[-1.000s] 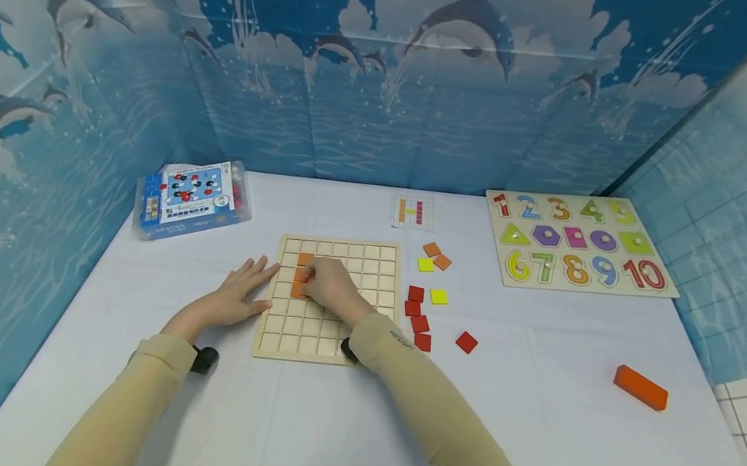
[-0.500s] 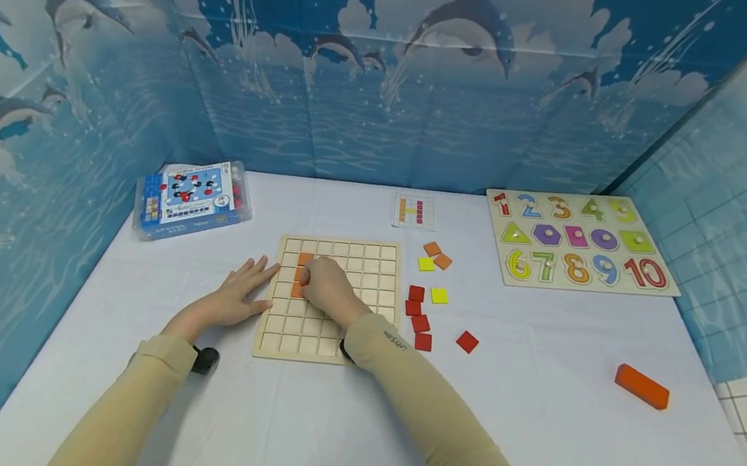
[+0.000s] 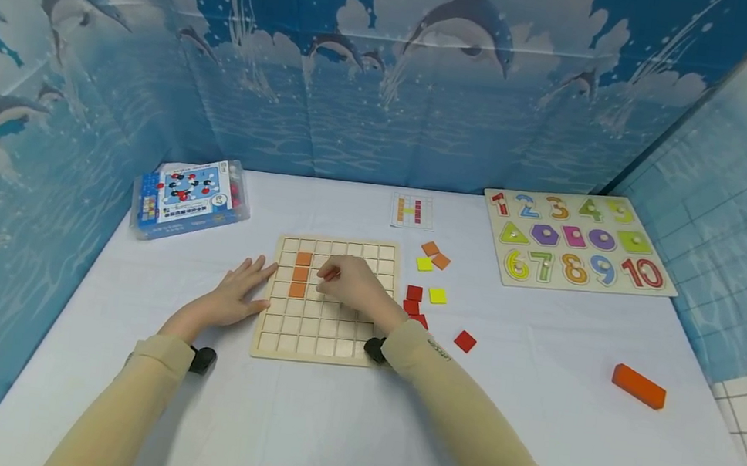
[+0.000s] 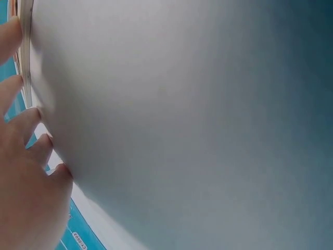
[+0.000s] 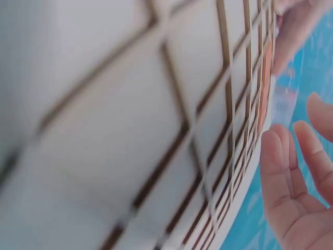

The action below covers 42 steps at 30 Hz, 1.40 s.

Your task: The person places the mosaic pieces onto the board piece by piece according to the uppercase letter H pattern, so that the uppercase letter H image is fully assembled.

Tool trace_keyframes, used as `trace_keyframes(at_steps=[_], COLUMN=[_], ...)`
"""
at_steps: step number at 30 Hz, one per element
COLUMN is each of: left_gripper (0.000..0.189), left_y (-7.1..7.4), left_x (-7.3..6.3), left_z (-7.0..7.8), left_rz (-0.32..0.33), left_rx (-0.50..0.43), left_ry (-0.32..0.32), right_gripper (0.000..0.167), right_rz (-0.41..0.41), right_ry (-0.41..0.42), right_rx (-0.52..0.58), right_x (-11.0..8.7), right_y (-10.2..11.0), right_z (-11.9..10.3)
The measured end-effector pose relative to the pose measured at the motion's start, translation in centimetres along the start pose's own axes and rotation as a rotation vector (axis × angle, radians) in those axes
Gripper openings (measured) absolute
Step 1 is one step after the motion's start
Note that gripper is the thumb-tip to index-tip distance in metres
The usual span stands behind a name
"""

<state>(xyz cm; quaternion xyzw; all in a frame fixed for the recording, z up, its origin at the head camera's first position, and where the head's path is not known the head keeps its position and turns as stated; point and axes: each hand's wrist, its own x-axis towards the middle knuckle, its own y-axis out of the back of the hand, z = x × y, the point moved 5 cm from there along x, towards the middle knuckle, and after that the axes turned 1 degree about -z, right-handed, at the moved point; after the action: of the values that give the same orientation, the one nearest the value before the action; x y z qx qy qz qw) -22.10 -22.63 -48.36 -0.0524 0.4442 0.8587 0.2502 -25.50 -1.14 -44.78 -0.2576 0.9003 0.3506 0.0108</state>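
Observation:
A wooden grid board (image 3: 307,346) lies on the white table, with three orange square tiles (image 3: 300,274) set in a column near its left side. My left hand (image 3: 234,298) rests flat on the table, fingers spread, with fingertips and thumb at the board's left edge. Over the middle of the board is my right hand (image 3: 354,287), right of the orange tiles. In the right wrist view its fingers (image 5: 273,156) are relaxed and apart, with nothing between them.
Right of the board lie red tiles (image 3: 414,293), yellow tiles (image 3: 437,295) and orange tiles (image 3: 441,261). A pattern card (image 3: 411,222) sits behind them. Farther out are a number puzzle board (image 3: 552,282), an orange block (image 3: 638,386) and a blue boxed set (image 3: 192,201).
My right hand has drawn back to the right from the orange column, uncovering all three tiles, and its fingers have loosened. The left hand has stayed in place.

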Motion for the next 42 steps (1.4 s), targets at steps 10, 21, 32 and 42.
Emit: trace_keyframes(at_steps=[10,21,32,42], left_gripper=[0.07,0.069,0.068,0.068], left_y=[0.0,-0.1,0.1,0.0], left_x=[-0.1,0.0,-0.1,0.0], left_z=[0.2,0.0,0.2,0.0], left_rz=[0.0,-0.003,0.003,0.008], left_rx=[0.008,0.018,0.026,0.026], left_ry=[-0.001,0.021,0.009,0.015], right_gripper=[0.029,0.034,0.038,0.046], right_rz=[0.123,0.261,0.295,0.238], right_ry=[-0.114,-0.289,-0.395,-0.455], right_rx=[0.093,0.094,0.102,0.135], right_x=[-1.7,-3.0,-4.0,-3.5], right_y=[6.5,12.6,14.9,14.0], right_z=[4.5,10.6,13.5,15.1])
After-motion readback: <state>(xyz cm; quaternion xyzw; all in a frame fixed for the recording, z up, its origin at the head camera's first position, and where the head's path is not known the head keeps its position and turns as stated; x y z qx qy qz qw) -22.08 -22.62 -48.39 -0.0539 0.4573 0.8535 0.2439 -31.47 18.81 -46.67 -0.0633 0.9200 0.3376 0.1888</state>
